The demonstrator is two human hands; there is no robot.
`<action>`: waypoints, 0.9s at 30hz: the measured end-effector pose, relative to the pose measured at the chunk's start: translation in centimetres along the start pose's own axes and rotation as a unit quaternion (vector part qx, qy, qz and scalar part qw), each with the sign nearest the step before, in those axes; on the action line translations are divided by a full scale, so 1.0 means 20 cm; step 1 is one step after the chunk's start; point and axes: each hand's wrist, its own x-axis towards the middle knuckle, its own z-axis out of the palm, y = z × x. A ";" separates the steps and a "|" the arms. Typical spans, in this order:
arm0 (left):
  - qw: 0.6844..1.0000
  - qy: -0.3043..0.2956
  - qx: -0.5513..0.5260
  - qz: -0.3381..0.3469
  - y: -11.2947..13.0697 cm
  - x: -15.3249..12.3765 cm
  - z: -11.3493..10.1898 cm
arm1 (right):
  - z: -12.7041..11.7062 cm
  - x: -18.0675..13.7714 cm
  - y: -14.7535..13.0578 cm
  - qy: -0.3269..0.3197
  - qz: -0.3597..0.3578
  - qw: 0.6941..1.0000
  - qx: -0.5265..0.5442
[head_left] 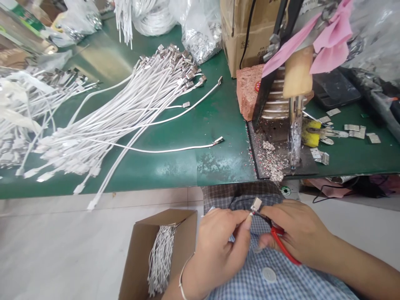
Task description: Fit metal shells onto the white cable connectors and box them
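Above my lap, my left hand [223,246] pinches a cable close to its metal connector [256,204]; most of that cable is hidden by the hand. Red-handled pliers [283,246] are gripped in my right hand [300,225], their dark jaws touching the wire end just below the connector. Whether the jaws are fully closed I cannot tell. On the green table ahead lies a large bundle of white cables [125,108] with metal connectors at their far ends. One single cable [175,148] reaches out to the right of it.
A soldering iron [295,129] hangs tip-down over a dark plate [308,166] strewn with solder crumbs. Loose metal connector shells [356,131] lie to its right. An open carton [133,250] with white cables stands on the floor at left. Plastic bags [201,33] sit at the back.
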 end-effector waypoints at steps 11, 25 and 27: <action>1.000 0.000 0.017 0.008 -0.01 0.00 0.00 | -0.04 0.02 0.02 -0.057 -0.014 0.997 -0.043; 0.998 -0.022 0.061 0.022 0.00 0.02 -0.01 | -0.05 0.01 0.05 0.009 -0.069 0.980 -0.186; 0.998 -0.025 0.061 0.021 0.00 0.03 -0.01 | -0.05 0.01 0.05 0.007 -0.077 0.978 -0.195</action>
